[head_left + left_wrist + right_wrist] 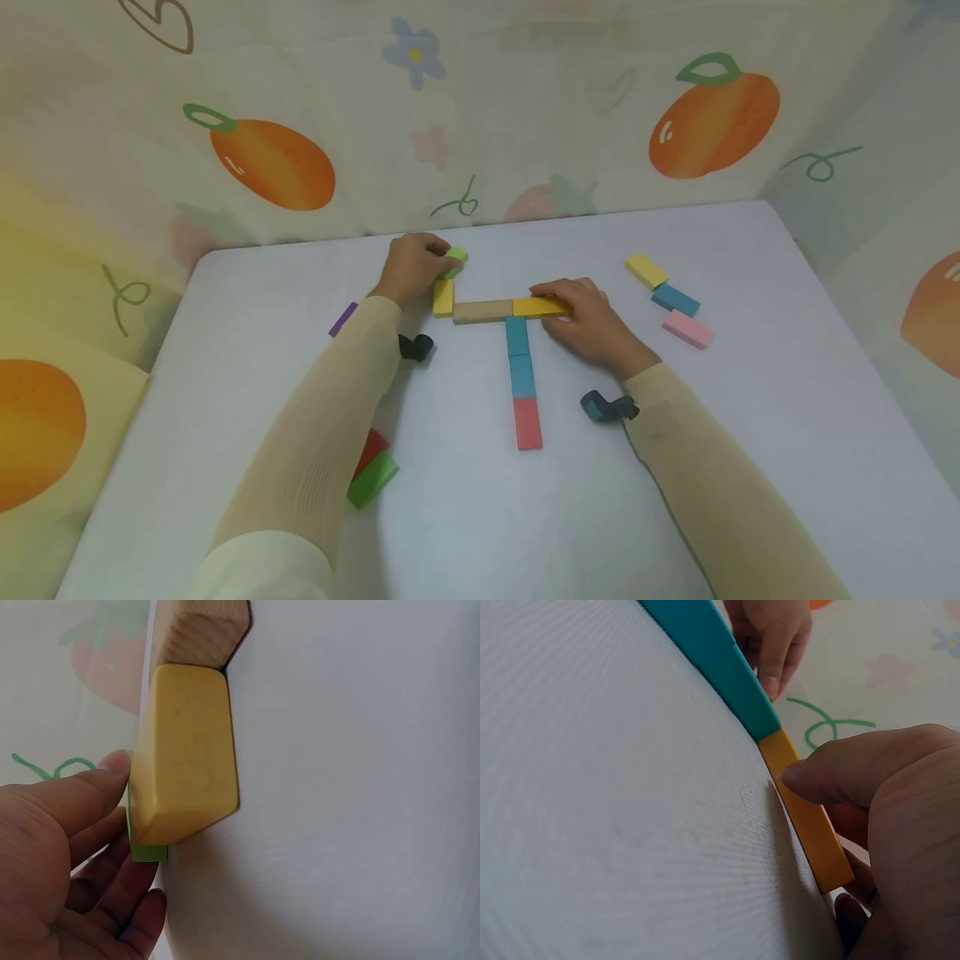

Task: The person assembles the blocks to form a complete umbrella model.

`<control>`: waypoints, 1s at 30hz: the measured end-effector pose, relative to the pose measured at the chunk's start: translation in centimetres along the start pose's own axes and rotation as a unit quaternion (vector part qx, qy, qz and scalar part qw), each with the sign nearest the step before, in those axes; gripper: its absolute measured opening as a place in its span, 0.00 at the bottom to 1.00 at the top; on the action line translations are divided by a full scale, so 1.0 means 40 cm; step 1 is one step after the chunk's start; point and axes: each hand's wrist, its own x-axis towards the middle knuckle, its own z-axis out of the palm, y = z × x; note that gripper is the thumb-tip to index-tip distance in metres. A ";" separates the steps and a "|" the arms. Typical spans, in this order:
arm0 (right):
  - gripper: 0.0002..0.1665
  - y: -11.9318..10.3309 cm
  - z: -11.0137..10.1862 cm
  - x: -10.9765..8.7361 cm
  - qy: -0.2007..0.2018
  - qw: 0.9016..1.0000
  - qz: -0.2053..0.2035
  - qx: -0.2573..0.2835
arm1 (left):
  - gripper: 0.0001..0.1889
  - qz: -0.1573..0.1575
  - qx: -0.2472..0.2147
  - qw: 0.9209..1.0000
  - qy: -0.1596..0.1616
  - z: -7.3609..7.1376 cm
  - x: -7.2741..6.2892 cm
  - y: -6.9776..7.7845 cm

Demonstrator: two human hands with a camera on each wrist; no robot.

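Observation:
My left hand (414,268) pinches a light green block (454,258) at the far end of a yellow block (443,297). In the left wrist view, the yellow block partly hides the green one. Beside the yellow block lies a natural wood block (482,312), end to end with an orange-yellow block (536,307). My right hand (588,321) grips that orange-yellow block between thumb and fingers. From the row's middle, two teal blocks (519,358) and a red block (527,422) run in a line toward me.
A yellow block (646,271), a blue block (676,301) and a pink block (688,329) lie at the right of the white table (750,467). Left, partly behind my sleeve, are a purple block (343,319), a red block (371,451) and a green block (372,480). A patterned curtain stands behind.

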 end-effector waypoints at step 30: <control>0.28 -0.010 -0.009 -0.005 -0.003 1.000 -0.001 0.008 | 0.22 -0.023 0.013 0.999 -0.022 0.020 0.004 0.026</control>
